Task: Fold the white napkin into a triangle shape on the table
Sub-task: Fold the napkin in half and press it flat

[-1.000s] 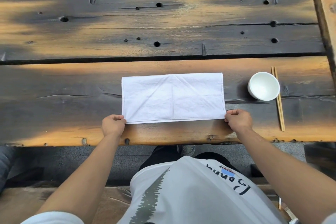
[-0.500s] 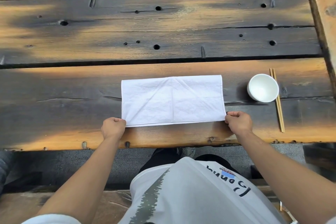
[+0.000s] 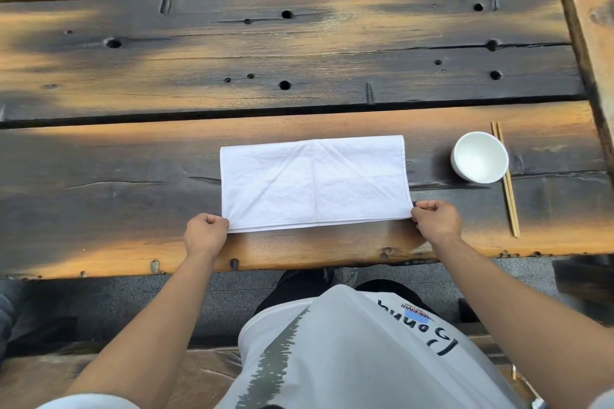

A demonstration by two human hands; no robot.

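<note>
On the table [image 3: 99, 202], both hands — left [image 3: 205, 236], right [image 3: 437, 221] — grip the napkin's [image 3: 314, 183] near corners, fingertips curled from view.

dark weathered plank table [image 3: 299, 53], grey floor [image 3: 206, 295].

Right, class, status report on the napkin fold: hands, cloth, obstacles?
Left hand and right hand each grip a near corner. White cloth napkin flat, folded rectangle, not yet triangle. White round bowl and wooden chopsticks off right, clear.
</note>
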